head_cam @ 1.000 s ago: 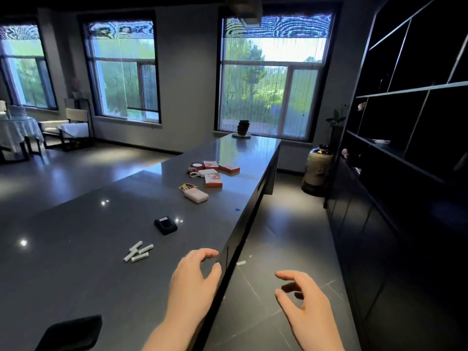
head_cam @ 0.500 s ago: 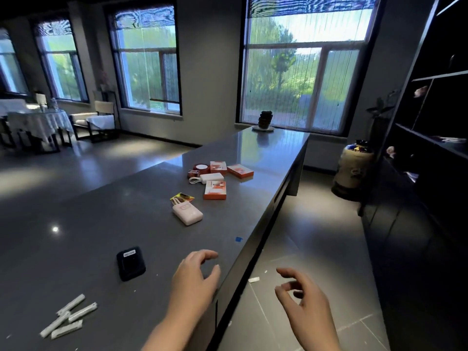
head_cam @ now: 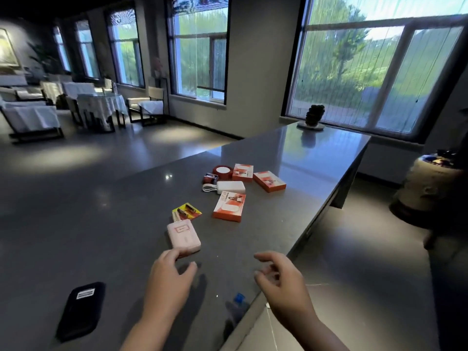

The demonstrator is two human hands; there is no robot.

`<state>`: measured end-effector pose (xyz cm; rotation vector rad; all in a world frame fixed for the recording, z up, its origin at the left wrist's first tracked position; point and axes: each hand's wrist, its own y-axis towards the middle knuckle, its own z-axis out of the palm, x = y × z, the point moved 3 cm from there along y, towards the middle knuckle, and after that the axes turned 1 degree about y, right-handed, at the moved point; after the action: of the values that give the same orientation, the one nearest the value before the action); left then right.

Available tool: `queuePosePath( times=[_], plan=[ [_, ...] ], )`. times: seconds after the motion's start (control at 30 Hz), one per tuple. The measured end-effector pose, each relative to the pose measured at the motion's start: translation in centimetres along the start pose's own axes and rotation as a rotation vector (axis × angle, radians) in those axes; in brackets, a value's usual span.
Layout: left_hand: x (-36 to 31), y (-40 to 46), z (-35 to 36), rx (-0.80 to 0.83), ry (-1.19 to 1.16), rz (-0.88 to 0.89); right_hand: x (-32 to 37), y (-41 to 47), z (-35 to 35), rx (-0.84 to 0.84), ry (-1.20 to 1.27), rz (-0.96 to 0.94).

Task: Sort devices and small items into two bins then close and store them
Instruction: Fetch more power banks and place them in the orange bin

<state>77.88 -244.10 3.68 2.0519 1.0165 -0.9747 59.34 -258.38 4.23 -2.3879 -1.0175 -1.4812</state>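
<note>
From the head view, a long dark bench (head_cam: 106,224) runs toward a big window. The left hand (head_cam: 168,282) floats over the bench with its grip loose and spread. Its fingertips (head_cam: 174,253) are right at the near edge of a pink power bank (head_cam: 184,236); I cannot tell if they touch it. The right hand (head_cam: 283,279) hangs near the bench edge, fingers softly curled and holding nothing.

Just behind the pink power bank lies a yellow battery pack (head_cam: 187,211). Farther back sit an orange box (head_cam: 230,206), a white power bank (head_cam: 230,187) with a small loop cord, two more orange boxes (head_cam: 255,176), and a round red thing (head_cam: 222,171). A black device (head_cam: 81,310) with a white label lies near the left arm. A tiny blue piece (head_cam: 239,298) sits by the bench edge between the hands.
</note>
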Motion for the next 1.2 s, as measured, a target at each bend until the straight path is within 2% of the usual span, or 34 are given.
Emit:
queuePosePath(
  times=[0.13,0.27,0.4,0.57,0.7,0.83,0.97,1.2],
  plan=[
    [0.8,5.5,3.5,-0.004,0.059,-0.07,-1.2,7.3,0.8,0.079,-0.043,-0.028],
    [1.2,10.2,5.9,-0.112,0.238,-0.123,-2.1,13.8,0.9,0.099,-0.071,-0.055],
    [1.9,12.4,8.3,-0.077,0.357,-0.217,-4.3,18.2,1.2,0.136,-0.097,-0.051],
    [3.8,13.6,10.3,-0.064,0.588,-0.228,-7.3,25.2,3.9,0.259,-0.114,-0.069],
    [3.9,13.4,11.4,-0.195,0.642,-0.316,-8.4,33.2,6.4,0.341,-0.092,-0.088],
    [4.0,14.1,11.9,-0.347,0.662,-0.497,-9.2,40.7,8.7,0.382,-0.242,-0.216],
    [3.9,14.7,12.3,-0.496,0.691,-0.623,-10.6,45.6,11.2,0.564,-0.438,-0.274],
    [4.2,14.4,12.9,-0.556,0.761,-0.702,-13.1,49.7,11.1,0.877,-0.42,-0.427]
  ],
)
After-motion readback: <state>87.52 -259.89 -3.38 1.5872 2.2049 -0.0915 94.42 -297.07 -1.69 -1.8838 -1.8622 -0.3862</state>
